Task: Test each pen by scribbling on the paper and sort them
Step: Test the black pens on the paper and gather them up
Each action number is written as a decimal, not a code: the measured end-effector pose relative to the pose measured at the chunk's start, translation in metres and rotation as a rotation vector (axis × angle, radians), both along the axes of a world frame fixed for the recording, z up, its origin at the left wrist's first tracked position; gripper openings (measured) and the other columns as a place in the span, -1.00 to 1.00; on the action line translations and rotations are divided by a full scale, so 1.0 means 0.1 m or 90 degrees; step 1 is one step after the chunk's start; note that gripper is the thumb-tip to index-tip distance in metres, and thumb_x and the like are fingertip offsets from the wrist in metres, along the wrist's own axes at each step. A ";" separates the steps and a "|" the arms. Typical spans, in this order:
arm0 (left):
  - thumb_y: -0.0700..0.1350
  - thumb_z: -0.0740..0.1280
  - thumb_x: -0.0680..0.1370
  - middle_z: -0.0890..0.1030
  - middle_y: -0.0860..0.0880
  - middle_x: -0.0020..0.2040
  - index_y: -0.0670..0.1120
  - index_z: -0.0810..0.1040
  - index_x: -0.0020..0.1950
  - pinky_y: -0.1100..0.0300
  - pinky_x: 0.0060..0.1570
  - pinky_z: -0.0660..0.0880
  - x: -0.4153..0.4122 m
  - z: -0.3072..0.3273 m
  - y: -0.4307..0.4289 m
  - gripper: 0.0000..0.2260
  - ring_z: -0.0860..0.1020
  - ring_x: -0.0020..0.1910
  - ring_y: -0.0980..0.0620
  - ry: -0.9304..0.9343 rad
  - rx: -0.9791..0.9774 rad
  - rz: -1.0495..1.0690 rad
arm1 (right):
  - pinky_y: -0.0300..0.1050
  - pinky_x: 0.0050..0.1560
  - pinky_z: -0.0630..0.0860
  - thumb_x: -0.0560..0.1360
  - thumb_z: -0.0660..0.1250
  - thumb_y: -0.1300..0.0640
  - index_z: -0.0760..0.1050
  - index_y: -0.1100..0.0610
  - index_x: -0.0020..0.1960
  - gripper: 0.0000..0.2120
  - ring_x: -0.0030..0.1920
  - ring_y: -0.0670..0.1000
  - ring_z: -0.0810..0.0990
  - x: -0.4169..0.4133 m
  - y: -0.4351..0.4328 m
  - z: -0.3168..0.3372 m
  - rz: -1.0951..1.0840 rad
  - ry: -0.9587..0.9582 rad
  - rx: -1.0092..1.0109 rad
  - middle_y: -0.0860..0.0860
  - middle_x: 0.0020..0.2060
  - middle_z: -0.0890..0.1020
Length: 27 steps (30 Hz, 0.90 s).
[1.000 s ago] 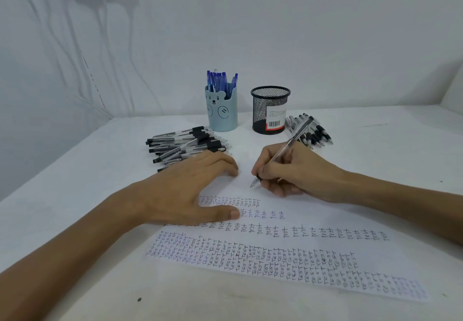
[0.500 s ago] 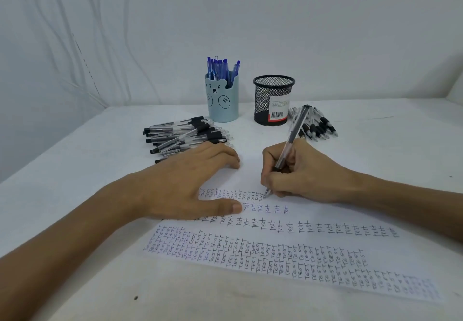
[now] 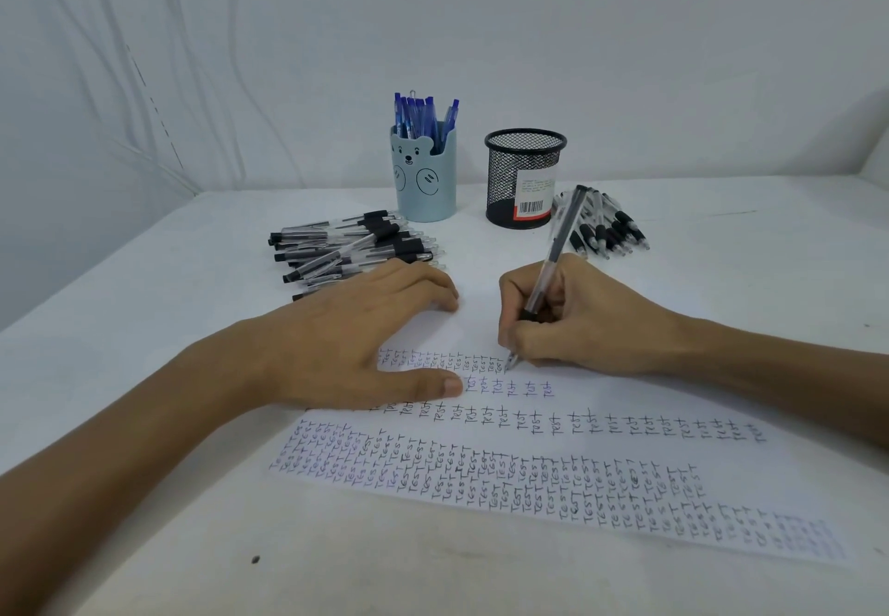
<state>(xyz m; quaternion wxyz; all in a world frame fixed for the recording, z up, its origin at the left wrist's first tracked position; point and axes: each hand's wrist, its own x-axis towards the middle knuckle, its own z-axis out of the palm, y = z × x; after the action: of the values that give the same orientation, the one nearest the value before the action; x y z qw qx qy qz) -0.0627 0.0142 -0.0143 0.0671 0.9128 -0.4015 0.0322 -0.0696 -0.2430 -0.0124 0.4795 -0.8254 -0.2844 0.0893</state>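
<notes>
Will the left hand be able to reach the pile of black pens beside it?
Probably yes. The left hand lies flat on the paper, holding nothing. The pile of black pens lies just past its fingers, with nothing between them.

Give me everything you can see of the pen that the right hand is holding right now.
The pen is a slim stick with a clear, plastic-looking barrel, a dark inner tube showing through it, a dark cap end at the top and a dark grip section low down. It leans with its top end away from the person and to the right. The right hand pinches it near the grip section. Its metal-looking tip meets the paper at the right end of the top row of small writing.
</notes>
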 end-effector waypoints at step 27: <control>0.49 0.14 0.54 0.30 0.27 0.46 0.11 0.30 0.52 0.24 0.48 0.27 0.00 -0.01 0.01 -0.32 0.25 0.47 0.30 0.002 -0.003 -0.003 | 0.06 -0.30 0.39 0.38 0.35 0.19 0.52 0.19 -0.30 -0.89 -0.42 0.09 0.43 0.04 0.02 -0.04 -0.036 -0.034 0.002 0.13 -0.47 0.58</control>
<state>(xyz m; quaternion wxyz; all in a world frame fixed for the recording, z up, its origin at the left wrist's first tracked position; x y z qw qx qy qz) -0.0630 0.0148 -0.0152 0.0696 0.9119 -0.4031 0.0314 -0.0658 -0.2411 -0.0166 0.4752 -0.8345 -0.2737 0.0533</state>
